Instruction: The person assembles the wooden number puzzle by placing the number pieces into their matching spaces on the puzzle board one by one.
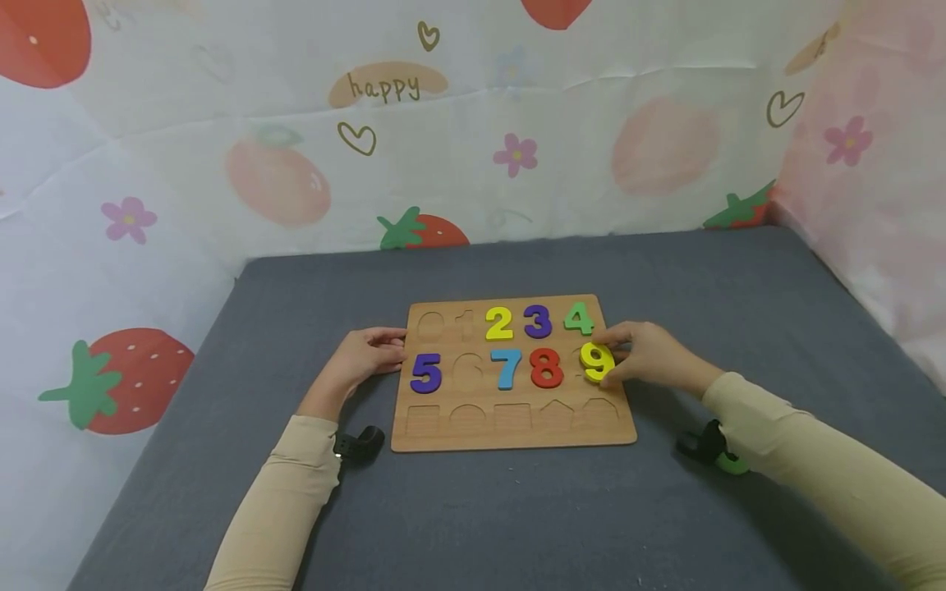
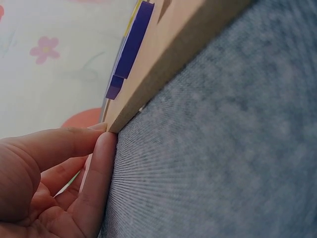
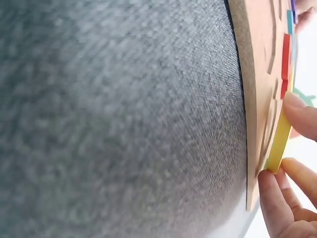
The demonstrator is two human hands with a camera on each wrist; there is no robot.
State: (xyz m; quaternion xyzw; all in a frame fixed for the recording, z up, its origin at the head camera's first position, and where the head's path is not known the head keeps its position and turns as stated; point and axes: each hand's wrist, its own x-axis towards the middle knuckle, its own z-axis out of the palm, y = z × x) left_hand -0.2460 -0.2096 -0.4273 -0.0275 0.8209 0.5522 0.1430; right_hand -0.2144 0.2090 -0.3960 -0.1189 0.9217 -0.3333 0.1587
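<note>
A wooden number puzzle board (image 1: 480,419) lies on the grey cloth. My left hand (image 1: 365,355) is at its left edge; in the left wrist view the thumb and index finger (image 2: 101,153) pinch the board's edge. My right hand (image 1: 650,357) grips a yellow number 9 (image 1: 608,361) between thumb and fingers, over the right end of the middle row. In the right wrist view the yellow 9 (image 3: 281,141) sits slightly tilted close over its recess. Beside it are the red 8 (image 1: 547,368), blue 7 (image 1: 506,368) and green 4 (image 1: 579,318).
A purple 5 (image 1: 426,373), yellow 2 (image 1: 499,323) and purple 3 (image 1: 538,321) are also on the board. Several recesses show bare wood, including the bottom row. A green piece (image 1: 733,465) lies partly hidden beneath the right wrist. A patterned fabric (image 1: 473,148) hangs behind the table.
</note>
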